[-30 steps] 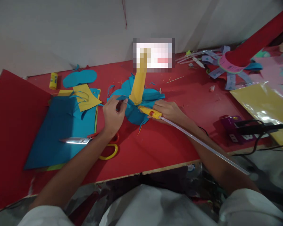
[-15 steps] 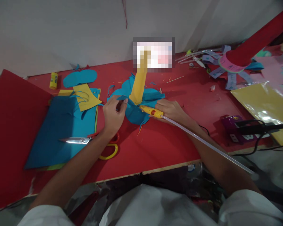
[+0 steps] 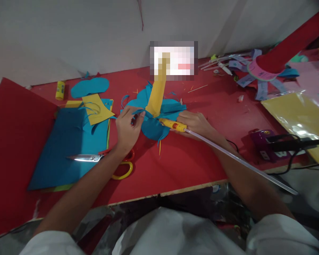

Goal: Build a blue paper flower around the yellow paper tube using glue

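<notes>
In the head view, my left hand [image 3: 128, 124] pinches the edge of a blue paper piece [image 3: 141, 110] between thumb and fingers. My right hand [image 3: 193, 122] is closed around a yellow glue gun [image 3: 173, 125], and a long clear glue stick [image 3: 236, 156] juts from its back end. The nozzle points left, close to the foot of a folded yellow paper strip [image 3: 156, 95]. That strip rises from a cutout of rounded blue paper lobes [image 3: 154, 129] lying on the red table [image 3: 186, 163]. My fingers partly hide the cutout; whether the nozzle touches it, I cannot tell.
Scissors [image 3: 87, 158] lie on blue sheets [image 3: 55, 141] at left, below yellow paper scraps [image 3: 97, 110]. A glue stick tube [image 3: 60, 90] stands behind. A purple box with cables [image 3: 264, 141] sits at right, near a plastic-covered yellow sheet [image 3: 297, 113]. A blurred-out rectangle [image 3: 174, 60] stands by the wall.
My right hand and the glue gun have shifted slightly right, and the glue stick's far end has swung right. The blue piece in my left hand looks flatter. My left hand has barely moved.
</notes>
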Tool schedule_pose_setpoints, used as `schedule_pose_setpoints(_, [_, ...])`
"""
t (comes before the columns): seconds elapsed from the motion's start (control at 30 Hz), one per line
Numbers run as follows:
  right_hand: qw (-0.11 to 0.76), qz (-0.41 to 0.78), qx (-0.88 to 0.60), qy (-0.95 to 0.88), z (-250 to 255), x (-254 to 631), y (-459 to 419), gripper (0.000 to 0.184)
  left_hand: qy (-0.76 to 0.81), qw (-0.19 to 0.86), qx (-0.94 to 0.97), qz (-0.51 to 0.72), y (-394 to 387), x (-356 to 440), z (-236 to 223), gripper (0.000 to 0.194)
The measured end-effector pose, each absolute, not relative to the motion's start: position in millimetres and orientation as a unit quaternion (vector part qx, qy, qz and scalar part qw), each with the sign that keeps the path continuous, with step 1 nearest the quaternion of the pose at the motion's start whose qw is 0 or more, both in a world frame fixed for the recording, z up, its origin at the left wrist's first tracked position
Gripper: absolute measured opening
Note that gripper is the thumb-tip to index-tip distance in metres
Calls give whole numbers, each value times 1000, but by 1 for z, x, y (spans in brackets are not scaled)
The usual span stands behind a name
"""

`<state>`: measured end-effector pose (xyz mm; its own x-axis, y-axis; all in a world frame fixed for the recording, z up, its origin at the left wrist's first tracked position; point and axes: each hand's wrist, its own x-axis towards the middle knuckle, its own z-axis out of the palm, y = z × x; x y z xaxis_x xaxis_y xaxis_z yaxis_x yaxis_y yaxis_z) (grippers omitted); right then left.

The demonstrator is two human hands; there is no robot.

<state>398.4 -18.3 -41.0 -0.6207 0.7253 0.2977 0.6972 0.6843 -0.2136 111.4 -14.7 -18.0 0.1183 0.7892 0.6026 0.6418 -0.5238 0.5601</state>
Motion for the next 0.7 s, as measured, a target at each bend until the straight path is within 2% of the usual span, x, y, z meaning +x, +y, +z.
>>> schedule_pose_setpoints(0.17, [173, 17, -396, -902, -41, 400, -17, 58, 481, 77, 742, 461, -15, 112, -20, 25])
schedule_pose_setpoints(0.33, [159, 28, -404, -901, -39, 402, -17, 50, 483, 72, 742, 459, -15, 111, -21, 26])
schedule_pose_setpoints(0.47, [147, 42, -395, -906, -40, 403, -15, 42, 459, 72, 754, 465, -17, 113, -21, 19])
schedule_pose_setpoints(0.7, [169, 59, -402, -898, -40, 399, -17, 45, 409, 13, 821, 399, -21, 113, -26, 13])
